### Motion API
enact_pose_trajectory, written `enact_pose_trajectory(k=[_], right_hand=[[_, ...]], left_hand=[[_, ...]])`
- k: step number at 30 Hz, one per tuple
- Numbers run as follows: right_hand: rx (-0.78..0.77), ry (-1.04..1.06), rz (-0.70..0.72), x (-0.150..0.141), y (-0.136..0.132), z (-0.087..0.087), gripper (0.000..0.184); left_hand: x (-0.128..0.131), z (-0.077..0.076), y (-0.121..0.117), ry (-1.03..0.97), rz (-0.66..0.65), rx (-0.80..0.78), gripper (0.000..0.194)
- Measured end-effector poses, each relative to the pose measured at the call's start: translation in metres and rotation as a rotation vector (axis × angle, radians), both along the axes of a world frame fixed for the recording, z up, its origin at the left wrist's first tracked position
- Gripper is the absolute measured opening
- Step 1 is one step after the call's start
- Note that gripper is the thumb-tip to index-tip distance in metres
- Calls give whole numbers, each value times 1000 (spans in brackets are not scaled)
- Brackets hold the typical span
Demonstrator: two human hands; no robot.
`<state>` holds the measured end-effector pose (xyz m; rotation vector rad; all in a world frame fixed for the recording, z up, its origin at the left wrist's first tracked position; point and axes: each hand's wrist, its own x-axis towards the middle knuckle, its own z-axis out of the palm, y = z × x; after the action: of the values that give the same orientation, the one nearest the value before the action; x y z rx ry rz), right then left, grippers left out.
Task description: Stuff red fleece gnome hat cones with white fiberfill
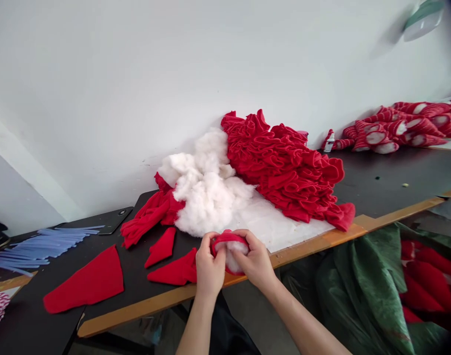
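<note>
Between my two hands is a red fabric pouch [230,237] with white stuffing [232,257] showing in its round opening. My left hand [209,261] grips the pouch's left rim, its thumb at the opening. On the other side my right hand [254,257] holds the right rim, its thumb pressed to the stuffing. The pouch is held at the table's front edge; its underside is hidden. Just beyond lies a heap of loose white fibre filling [206,197]. Left of my left hand, a red cone-shaped fabric piece [173,270] lies on the table.
A large stack of red fabric pieces [288,167] rests on a white sheet [273,227]. Flat red pieces [88,281], blue strips [44,246] and a phone [116,219] lie leftward. Striped stuffed pieces [392,128] and a small bottle [329,143] are far right. A green sack [362,286] stands below.
</note>
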<state>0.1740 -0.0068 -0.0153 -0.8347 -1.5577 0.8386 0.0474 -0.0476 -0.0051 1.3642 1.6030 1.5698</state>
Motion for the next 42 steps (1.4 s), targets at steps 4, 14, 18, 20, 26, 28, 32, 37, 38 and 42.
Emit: enact_pose_trajectory(k=[4, 14, 18, 20, 26, 28, 32, 37, 38, 42], right_hand=[[-106, 42, 116, -2, -11, 7, 26], [255, -138, -269, -7, 2, -10, 26], [359, -156, -143, -7, -7, -7, 20], [399, -177, -122, -8, -10, -6, 19], [124, 99, -233, -5, 1, 3, 19], [-91, 309, -189, -6, 4, 8, 13], [-433, 548, 39, -14, -5, 7, 20], [-105, 197, -166, -11, -31, -10, 25], [-15, 129, -169, -11, -35, -13, 26], [15, 19, 52, -15, -39, -14, 33]], left_hand=[[10, -4, 2, 112, 158, 76, 22], [12, -3, -8, 130, 155, 64, 24], [10, 5, -5, 230, 100, 46, 20], [10, 5, -2, 294, 188, 38, 15], [8, 3, -7, -135, 127, 95, 22], [11, 2, -13, -576, -19, 44, 32], [22, 3, -10, -1284, -294, -116, 42], [25, 2, 10, -1336, -2, -31, 27], [25, 0, 12, -1285, 38, 10, 33], [28, -9, 6, -1159, -12, 119, 54]])
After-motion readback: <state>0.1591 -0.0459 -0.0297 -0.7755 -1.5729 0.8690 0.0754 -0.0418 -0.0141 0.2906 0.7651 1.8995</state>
